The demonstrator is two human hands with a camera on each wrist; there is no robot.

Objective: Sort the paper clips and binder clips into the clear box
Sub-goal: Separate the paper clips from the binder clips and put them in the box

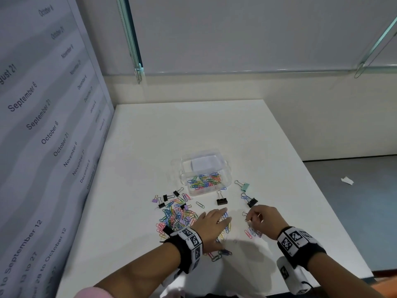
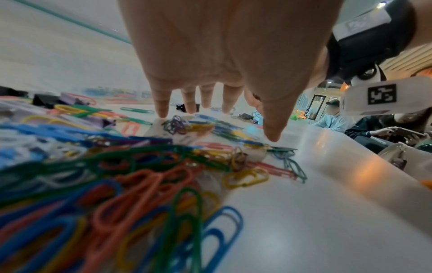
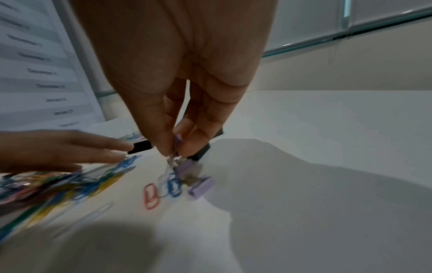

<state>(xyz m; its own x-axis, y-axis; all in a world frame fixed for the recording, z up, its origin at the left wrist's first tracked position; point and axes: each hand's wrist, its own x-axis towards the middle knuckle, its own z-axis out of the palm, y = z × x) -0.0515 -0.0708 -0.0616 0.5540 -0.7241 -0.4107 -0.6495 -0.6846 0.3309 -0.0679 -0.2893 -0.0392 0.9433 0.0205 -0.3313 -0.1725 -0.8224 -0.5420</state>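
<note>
A clear box (image 1: 205, 175) holds several coloured paper clips in its near half. A heap of coloured paper clips (image 1: 178, 218) lies on the white table (image 1: 150, 136). My left hand (image 1: 214, 220) lies flat with straight fingers (image 2: 161, 109) on paper clips (image 2: 201, 127) right of the heap. My right hand (image 1: 250, 218) pinches the wire handles of a purple binder clip (image 3: 201, 184), with paper clips (image 3: 171, 186) tangled on them. Black binder clips (image 1: 222, 201) and a teal binder clip (image 1: 246, 186) lie near the box.
A tall printed panel with dates (image 1: 43, 136) stands along the table's left side. The table's right edge (image 1: 335, 203) drops to a grey floor with a paper scrap (image 1: 347, 181). Several small black and purple binder clips (image 1: 164, 200) lie left of the box.
</note>
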